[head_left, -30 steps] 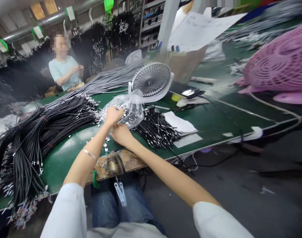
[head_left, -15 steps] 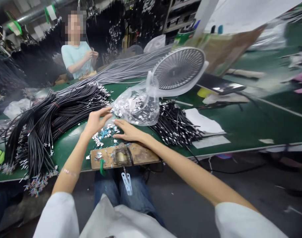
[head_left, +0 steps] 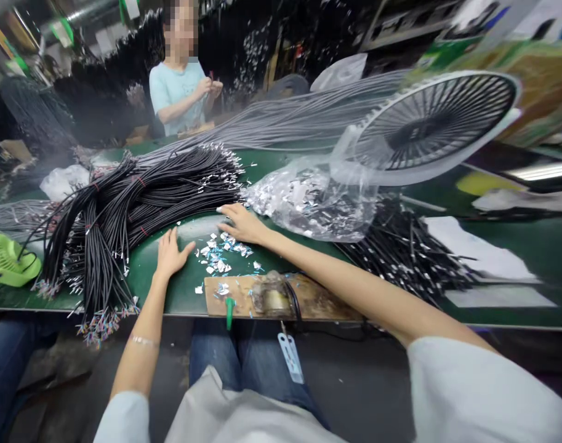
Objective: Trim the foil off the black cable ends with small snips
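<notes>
My left hand (head_left: 170, 253) rests on the green tabletop with its fingers spread, holding nothing. My right hand (head_left: 244, 224) reaches over the table, fingers apart, just above a scatter of white and blue scraps (head_left: 220, 253). Beyond it lies a clear plastic bag (head_left: 308, 197) holding many small silvery-white pieces. A big bundle of black cables (head_left: 170, 184) with pale stripped ends spreads to the left and behind my hands. In front of my right forearm, at the table edge, is a wooden board (head_left: 244, 289) with a metal roller-like device (head_left: 276, 298) on it.
A round fan (head_left: 437, 126) stands behind the bag. Short black cables (head_left: 410, 246) and white paper (head_left: 479, 249) lie to the right. A green fan (head_left: 8, 259) sits at the far left. Grey cables (head_left: 281, 117) cross the back, where a person (head_left: 181, 92) works.
The view has turned left. My hands have moved apart: the left has come down onto the table, away from the bag; the right stays near the scraps.
</notes>
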A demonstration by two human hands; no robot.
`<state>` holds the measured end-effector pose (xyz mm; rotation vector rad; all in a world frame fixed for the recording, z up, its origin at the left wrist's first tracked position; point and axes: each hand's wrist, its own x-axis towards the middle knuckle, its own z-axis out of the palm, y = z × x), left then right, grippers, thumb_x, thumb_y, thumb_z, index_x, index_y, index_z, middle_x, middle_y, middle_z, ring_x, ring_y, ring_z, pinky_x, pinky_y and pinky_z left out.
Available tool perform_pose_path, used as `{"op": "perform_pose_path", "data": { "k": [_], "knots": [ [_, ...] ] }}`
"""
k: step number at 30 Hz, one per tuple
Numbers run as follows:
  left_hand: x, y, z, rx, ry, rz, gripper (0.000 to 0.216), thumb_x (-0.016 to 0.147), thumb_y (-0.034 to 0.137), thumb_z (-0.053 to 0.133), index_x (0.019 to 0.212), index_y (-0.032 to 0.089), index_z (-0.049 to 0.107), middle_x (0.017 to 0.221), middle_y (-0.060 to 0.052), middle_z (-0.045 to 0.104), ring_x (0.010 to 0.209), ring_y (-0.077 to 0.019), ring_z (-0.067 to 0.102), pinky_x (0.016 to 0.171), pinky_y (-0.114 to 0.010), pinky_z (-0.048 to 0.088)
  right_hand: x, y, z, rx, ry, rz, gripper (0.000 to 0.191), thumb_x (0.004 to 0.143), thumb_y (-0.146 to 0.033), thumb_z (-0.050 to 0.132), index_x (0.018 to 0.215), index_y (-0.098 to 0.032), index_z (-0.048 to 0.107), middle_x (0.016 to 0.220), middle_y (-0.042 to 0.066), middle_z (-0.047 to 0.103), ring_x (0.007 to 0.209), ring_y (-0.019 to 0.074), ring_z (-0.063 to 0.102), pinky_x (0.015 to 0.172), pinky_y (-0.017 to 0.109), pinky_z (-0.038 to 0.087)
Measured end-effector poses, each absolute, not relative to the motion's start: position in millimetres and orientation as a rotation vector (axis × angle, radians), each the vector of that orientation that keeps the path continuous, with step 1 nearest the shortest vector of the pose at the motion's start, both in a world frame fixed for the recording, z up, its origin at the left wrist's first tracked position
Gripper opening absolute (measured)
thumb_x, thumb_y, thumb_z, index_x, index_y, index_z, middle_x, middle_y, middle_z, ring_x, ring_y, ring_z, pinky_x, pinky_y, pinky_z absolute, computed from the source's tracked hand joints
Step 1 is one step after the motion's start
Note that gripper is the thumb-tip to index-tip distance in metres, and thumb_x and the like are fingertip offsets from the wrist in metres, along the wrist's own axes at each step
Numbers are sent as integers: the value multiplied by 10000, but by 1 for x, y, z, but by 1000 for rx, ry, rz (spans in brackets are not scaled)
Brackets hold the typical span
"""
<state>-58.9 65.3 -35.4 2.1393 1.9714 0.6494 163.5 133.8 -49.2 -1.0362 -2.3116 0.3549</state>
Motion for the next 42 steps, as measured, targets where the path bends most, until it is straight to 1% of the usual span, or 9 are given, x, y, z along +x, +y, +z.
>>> {"op": "perform_pose_path", "data": {
  "k": [4, 8, 13, 17, 25, 28, 31, 35, 42],
  "knots": [
    [-41, 106, -33, 2173, 1826, 619, 468, 823, 316, 579, 1238, 109, 516, 1343, -177, 486, 1291, -322, 375, 1087, -498, 254, 162, 124, -53, -1002, -2376, 444, 352, 858, -376, 514, 1120, -162, 610, 1068, 128, 661, 1028, 265, 578, 915, 481, 453],
    [-31, 89, -23, 2248, 1490, 575, 229, 843, 266, 553, 1040, 205, 654, 1137, -47, 662, 1159, -216, 535, 1040, -355, 374, 179, 101, -41, -1104, -2382, 485, 413, 869, -412, 480, 1202, -182, 564, 1138, 119, 634, 1066, 259, 570, 917, 444, 447],
    [-44, 11, -21, 2205, 1394, 720, 291, 874, 317, 507, 1130, 218, 607, 1182, -54, 632, 1098, -191, 579, 963, -325, 447, 234, 73, -20, -1374, -2439, 624, 697, 729, -514, 613, 1240, -47, 529, 899, 171, 669, 780, 297, 639, 700, 408, 499],
    [-49, -46, -38, 2113, 1599, 931, 261, 892, 306, 480, 1091, 183, 593, 1088, -95, 630, 1031, -203, 580, 910, -362, 459, 238, 57, -12, -1424, -2509, 822, 651, 799, -472, 542, 1293, -53, 479, 661, 66, 672, 584, 220, 629, 567, 305, 472],
    [-20, -52, -43, 2346, 1635, 778, 504, 775, 377, 645, 1229, 206, 507, 1215, -100, 557, 1131, -274, 465, 939, -442, 406, 172, 44, 8, -1211, -2571, 1012, 498, 840, -324, 543, 1295, -131, 478, 949, 75, 711, 832, 183, 658, 743, 264, 480],
    [-14, -28, -38, 2388, 1655, 716, 456, 813, 345, 594, 1242, 214, 507, 1250, -99, 524, 1153, -264, 436, 959, -427, 402, 177, 38, 10, -1121, -2653, 936, 710, 705, -358, 696, 1337, -161, 440, 1162, 113, 633, 1032, 241, 597, 844, 316, 459],
    [-14, -1, -36, 2371, 1765, 639, 421, 840, 344, 550, 1231, 191, 524, 1276, -128, 494, 1174, -286, 412, 971, -449, 392, 189, 42, 7, -1120, -2816, 811, 855, 565, -418, 786, 1322, -176, 472, 1134, 116, 630, 1003, 276, 596, 801, 332, 471],
    [-20, 22, -36, 2347, 1822, 628, 462, 893, 359, 445, 1271, 93, 479, 1311, -228, 434, 1221, -340, 370, 975, -524, 360, 193, 57, 1, -1276, -2764, 723, 798, 638, -479, 730, 1310, -130, 479, 919, 105, 671, 844, 267, 628, 735, 343, 475],
    [-22, 37, -40, 2318, 1634, 591, 659, 775, 534, 586, 1323, 202, 434, 1411, -153, 392, 1344, -338, 263, 1092, -550, 180, 199, 69, -29, -1301, -2593, 505, 1001, 619, -609, 690, 1417, -152, 294, 1309, 207, 446, 1193, 378, 445, 966, 506, 379]
  ]
}}
